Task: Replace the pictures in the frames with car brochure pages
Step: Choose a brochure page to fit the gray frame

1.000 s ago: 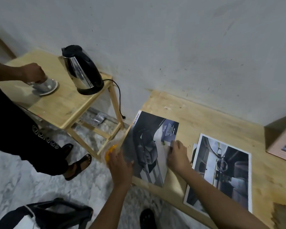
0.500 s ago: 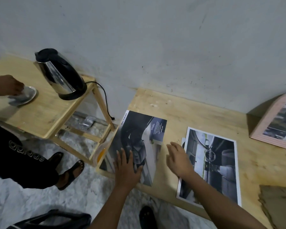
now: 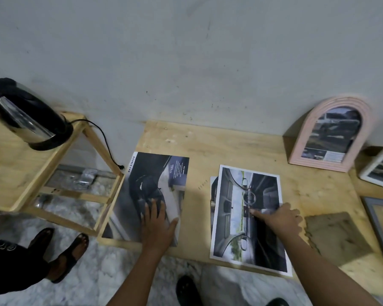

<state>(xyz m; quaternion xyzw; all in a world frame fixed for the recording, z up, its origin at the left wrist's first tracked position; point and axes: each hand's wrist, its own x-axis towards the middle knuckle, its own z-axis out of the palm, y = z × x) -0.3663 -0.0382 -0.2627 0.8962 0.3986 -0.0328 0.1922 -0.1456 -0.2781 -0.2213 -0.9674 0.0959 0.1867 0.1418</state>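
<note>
Brochure page (image 3: 157, 191) w/ the dark car lies flat at the table's (image 3: 230, 146) left corner, overhanging the edge. My left hand (image 3: 158, 226) presses it, fingers straight, gripping nothing. Right hand (image 3: 279, 219) rests loose on the cabin-view page (image 3: 237, 228) nearby (another sheet peeks out beneath). Pink arched frame (image 3: 332, 133) leans at the wall. Risk: if I lift my palm, the overhanging page could slide to the floor.

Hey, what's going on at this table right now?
A person has two car brochure pages laid out on a wooden table. Their left hand presses flat on the dark page near the table's left end, and their right hand rests on the car-interior page beside it. A pink arched frame with a car picture leans against the wall. Neither loose page is framed yet.
</note>
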